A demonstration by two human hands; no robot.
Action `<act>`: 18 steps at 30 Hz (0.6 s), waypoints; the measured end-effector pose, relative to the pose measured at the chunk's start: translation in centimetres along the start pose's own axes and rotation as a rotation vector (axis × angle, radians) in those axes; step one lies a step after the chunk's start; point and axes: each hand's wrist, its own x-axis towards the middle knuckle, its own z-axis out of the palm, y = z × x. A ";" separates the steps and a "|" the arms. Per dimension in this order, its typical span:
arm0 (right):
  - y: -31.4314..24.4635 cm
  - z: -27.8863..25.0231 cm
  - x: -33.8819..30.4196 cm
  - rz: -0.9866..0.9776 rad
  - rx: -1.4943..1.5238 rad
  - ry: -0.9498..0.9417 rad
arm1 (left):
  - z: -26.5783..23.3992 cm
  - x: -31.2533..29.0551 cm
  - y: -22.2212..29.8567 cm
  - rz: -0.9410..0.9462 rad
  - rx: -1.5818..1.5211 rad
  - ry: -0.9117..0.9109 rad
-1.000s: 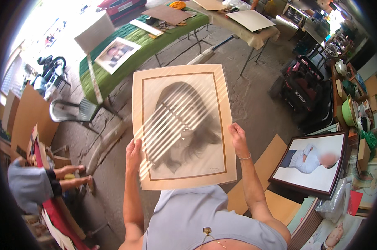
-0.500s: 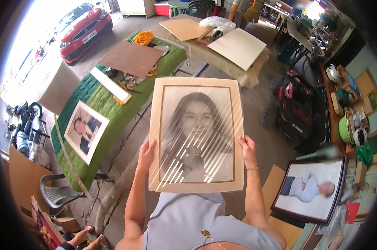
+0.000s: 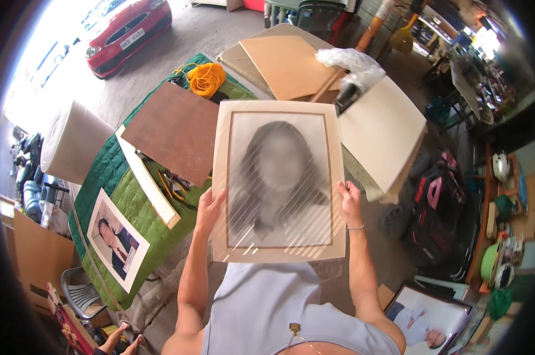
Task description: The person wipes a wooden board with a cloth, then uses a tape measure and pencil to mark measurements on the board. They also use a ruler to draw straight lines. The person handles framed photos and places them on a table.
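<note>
A matted portrait drawing [image 3: 279, 236] in grey tones stands in front of my chest, held by its two side edges. It has a cream mat with a thin brown inner border, and a shiny clear cover throws streaks of light. My left hand [image 3: 211, 207] is closed on the left edge, thumb on the front. My right hand [image 3: 349, 200] grips the right edge at about the same height. The fingers behind the sheet are hidden. To the left, a smaller photo print [image 3: 115, 239] with a white border lies on a green quilted cloth [image 3: 161, 248] over a table.
The quilted table also bears a brown board [image 3: 172, 130], a coil of orange cord [image 3: 206, 79] and a white strip [image 3: 146, 177]. Ahead are a tan board [image 3: 288, 65] and a cream board [image 3: 386, 127]. A framed photo [image 3: 421, 319] lies at lower right.
The tables and boards ahead now appear nearer and larger, and the framed photo sits lower in view. Both hands still hold the portrait, whose light streaks have weakened.
</note>
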 end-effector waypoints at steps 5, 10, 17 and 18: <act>-0.5 5.0 13.8 0.026 -0.058 -0.015 | -0.3 14.3 1.1 0.049 0.040 0.030; -2.1 7.6 27.6 0.159 -0.249 -0.044 | -0.3 29.3 1.7 -0.013 0.078 0.018; 0.1 8.8 46.2 0.277 -0.191 -0.095 | 1.7 48.7 2.2 0.001 0.282 0.028; 0.7 8.9 48.7 0.330 -0.215 -0.094 | 2.3 50.9 2.2 0.021 0.280 0.037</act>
